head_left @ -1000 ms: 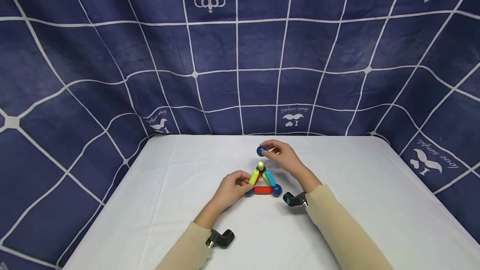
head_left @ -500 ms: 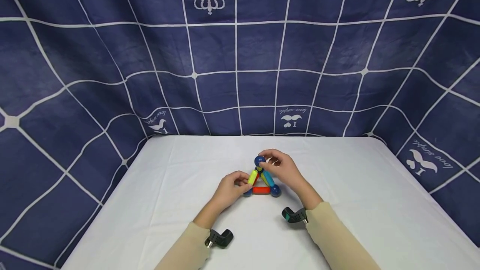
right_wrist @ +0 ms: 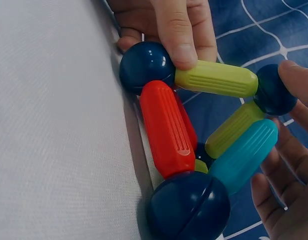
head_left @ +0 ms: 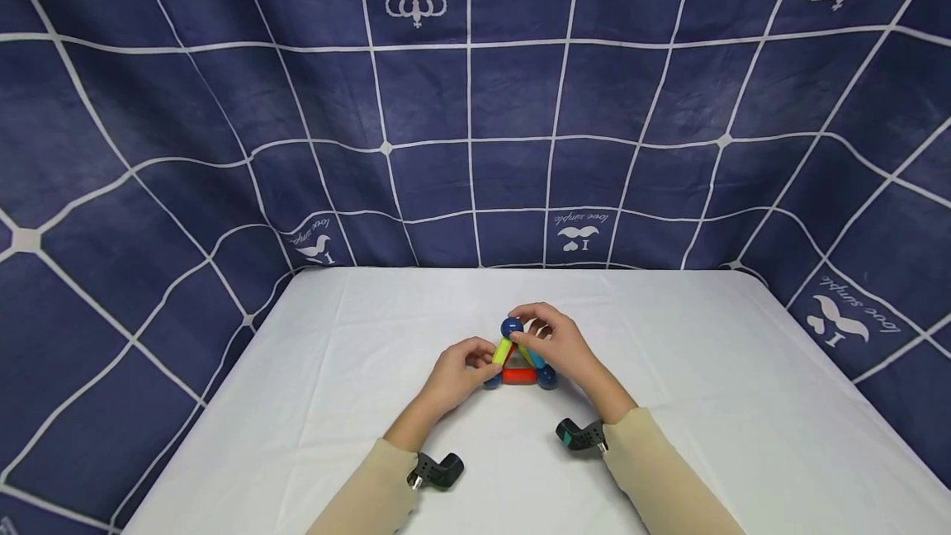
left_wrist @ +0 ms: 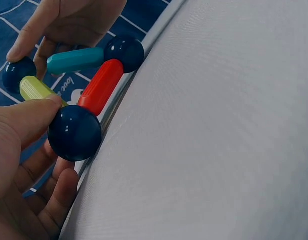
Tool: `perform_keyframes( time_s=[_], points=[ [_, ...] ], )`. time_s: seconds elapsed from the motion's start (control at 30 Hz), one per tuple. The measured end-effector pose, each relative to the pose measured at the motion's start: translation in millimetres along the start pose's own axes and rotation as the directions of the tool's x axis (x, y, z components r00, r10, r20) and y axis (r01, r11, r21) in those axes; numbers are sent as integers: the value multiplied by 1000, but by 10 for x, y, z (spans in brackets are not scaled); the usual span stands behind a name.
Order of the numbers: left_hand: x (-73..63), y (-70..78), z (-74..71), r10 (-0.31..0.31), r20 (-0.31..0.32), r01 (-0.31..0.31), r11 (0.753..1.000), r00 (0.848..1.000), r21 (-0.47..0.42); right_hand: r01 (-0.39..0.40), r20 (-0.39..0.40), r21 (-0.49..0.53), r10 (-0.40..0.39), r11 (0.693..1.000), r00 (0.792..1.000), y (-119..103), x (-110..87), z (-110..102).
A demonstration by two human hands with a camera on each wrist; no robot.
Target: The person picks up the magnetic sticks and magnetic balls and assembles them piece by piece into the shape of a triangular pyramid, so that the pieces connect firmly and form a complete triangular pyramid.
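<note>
A small pyramid of magnetic rods and dark blue balls stands on the white table. My left hand (head_left: 456, 373) pinches the yellow-green rod (right_wrist: 216, 79) beside the front-left ball (right_wrist: 146, 67), with the thumb on top. With thumb and fingers, my right hand (head_left: 563, 347) holds the top ball (head_left: 511, 327) at the upper rod ends. A red rod (right_wrist: 166, 127) runs along the front to the front-right ball (right_wrist: 188, 207). From that ball a light-blue rod (right_wrist: 246, 155) slants up towards the top. A second yellow-green rod (right_wrist: 233, 130) rises behind; the back ball is mostly hidden.
White cloth covers the table (head_left: 357, 329). A dark blue curtain (head_left: 513, 97) with white lines hangs behind it and at both sides. Each wrist wears a black camera, the left one (head_left: 438, 471) low over the cloth.
My right hand has brought the ball down and nearer, from above and behind the pyramid onto its top. The upright yellow rod end seen there earlier is now covered. My left hand stays in place.
</note>
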State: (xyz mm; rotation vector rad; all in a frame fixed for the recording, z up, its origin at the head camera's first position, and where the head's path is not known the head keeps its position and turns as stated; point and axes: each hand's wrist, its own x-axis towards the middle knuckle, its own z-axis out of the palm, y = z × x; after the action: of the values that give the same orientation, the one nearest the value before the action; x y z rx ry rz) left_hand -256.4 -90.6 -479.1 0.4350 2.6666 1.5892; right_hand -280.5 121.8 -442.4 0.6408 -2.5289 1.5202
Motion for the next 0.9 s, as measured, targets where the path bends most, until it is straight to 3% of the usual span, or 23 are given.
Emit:
perform_keyframes(
  time_s=[0.4, 0.73, 0.9],
  points=[
    [-21, -9, 21, 2, 0, -2, 1000, 1000, 18, 47, 14, 4, -47, 999, 999, 54, -68, -20],
    [-19, 8, 30, 35, -11, -35, 999, 999, 9, -26, 13, -112, 28, 993, 1000, 258, -270, -123],
    [-22, 18, 22, 38, -21, -38, 999, 999, 3, -28, 16, -100, 30, 995, 999, 337, -318, -113]
  ],
)
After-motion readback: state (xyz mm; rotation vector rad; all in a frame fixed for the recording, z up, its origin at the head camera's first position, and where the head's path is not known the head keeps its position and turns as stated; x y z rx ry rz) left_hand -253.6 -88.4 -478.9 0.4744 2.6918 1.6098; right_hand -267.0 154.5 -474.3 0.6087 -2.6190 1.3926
